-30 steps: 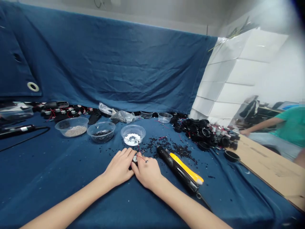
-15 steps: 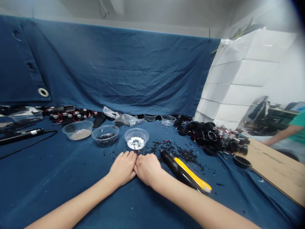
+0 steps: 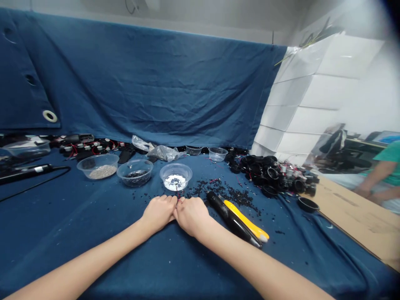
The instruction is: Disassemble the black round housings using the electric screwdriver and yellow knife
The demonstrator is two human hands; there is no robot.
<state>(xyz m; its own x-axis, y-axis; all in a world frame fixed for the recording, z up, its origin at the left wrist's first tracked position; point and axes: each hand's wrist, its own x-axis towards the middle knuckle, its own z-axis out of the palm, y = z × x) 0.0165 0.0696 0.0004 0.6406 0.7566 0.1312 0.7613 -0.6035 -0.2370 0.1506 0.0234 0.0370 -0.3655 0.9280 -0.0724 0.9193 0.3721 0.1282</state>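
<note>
My left hand (image 3: 158, 212) and my right hand (image 3: 191, 214) rest on the blue cloth (image 3: 93, 233), knuckles up and fingers curled, pressed against each other. Between the fingertips they pinch a small part with thin red wires (image 3: 178, 199), mostly hidden by the fingers. Just beyond the hands stands a clear bowl of white bits (image 3: 175, 176). Small black pieces (image 3: 225, 192) lie scattered to the right of it.
Two more clear bowls (image 3: 98, 166) (image 3: 134, 171) stand left of the white one. A black tool (image 3: 231, 218) and a yellow-handled tool (image 3: 246, 221) lie right of my hands. Black round parts (image 3: 271, 175) are heaped at the right, beside brown cardboard (image 3: 353, 216). Another person's arm (image 3: 375, 183) shows far right.
My hands have closed tighter together over the small wired part, which showed more plainly a second ago. The view has shifted slightly.
</note>
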